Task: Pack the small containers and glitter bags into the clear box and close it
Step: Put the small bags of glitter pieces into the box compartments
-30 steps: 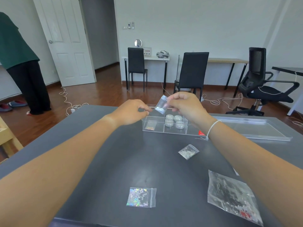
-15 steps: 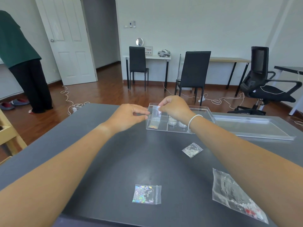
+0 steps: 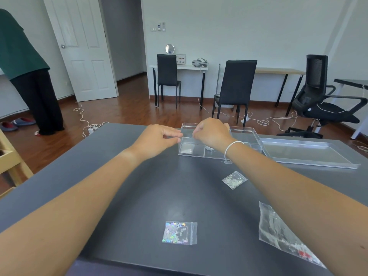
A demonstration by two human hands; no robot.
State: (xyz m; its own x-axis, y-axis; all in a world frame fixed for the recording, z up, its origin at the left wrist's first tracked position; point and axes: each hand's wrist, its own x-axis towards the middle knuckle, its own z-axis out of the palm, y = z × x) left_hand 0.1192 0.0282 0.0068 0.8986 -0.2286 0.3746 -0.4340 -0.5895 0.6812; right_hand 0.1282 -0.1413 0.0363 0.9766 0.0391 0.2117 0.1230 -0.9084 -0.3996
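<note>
The clear box (image 3: 248,134) stands open at the far middle of the dark table (image 3: 129,186). Its flat clear lid (image 3: 310,154) lies to its right. My left hand (image 3: 157,139) pinches the box's left wall. My right hand (image 3: 213,134) is curled over the back left compartment, fingers pinched on a small glitter bag that they mostly hide. Another small bag (image 3: 187,151) lies in the front left compartment. The small containers (image 3: 210,148) are almost hidden under my right wrist. On the table lie a holographic glitter bag (image 3: 180,233), a silver one (image 3: 234,179) and a larger bag (image 3: 282,234).
A person in a green top (image 3: 23,66) stands at the far left by the white door. A wooden frame (image 3: 10,162) sits off the table's left edge. Black chairs (image 3: 235,86) and cables on the floor lie beyond the table.
My right hand has lowered the small glitter bag from above the box down into it. My left hand has moved right to the box's left wall.
</note>
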